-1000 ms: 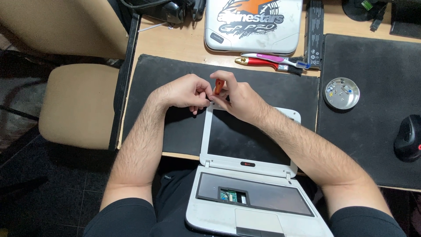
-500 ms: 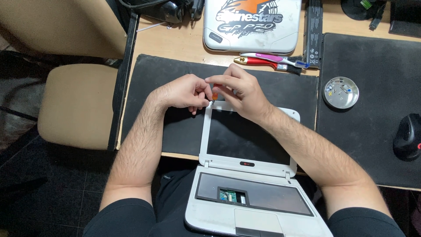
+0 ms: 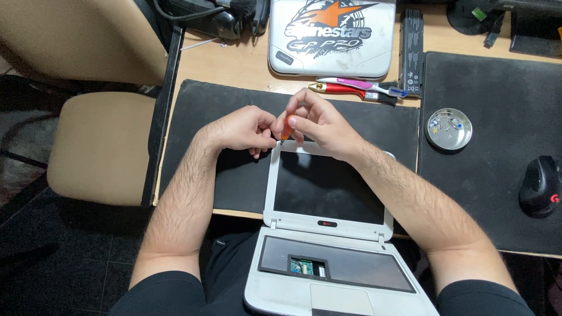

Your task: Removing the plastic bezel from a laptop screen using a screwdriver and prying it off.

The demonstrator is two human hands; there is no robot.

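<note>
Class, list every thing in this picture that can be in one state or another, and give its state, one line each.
White laptop: open, laid flat, screen dark, keyboard removed.
Silver laptop: lid closed.
Orange screwdriver: held upright at the screen's top left corner.
Right hand: gripping the screwdriver.
Left hand: fingers curled beside the screwdriver tip.
Round metal dish: holding small parts.
Mouse: untouched.

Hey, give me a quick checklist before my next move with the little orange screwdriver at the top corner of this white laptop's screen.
1. Small orange-handled screwdriver gripped by right hand: ok.
2. Left hand steadying beside the tip: ok.
3. Tip seated in a screw: cannot tell, fingers hide it.
4. Small white laptop lying open and flat, base overhanging the desk towards the lap: not ok.
5. Round metal parts dish on the black mat, beyond the right forearm: ok.
</note>
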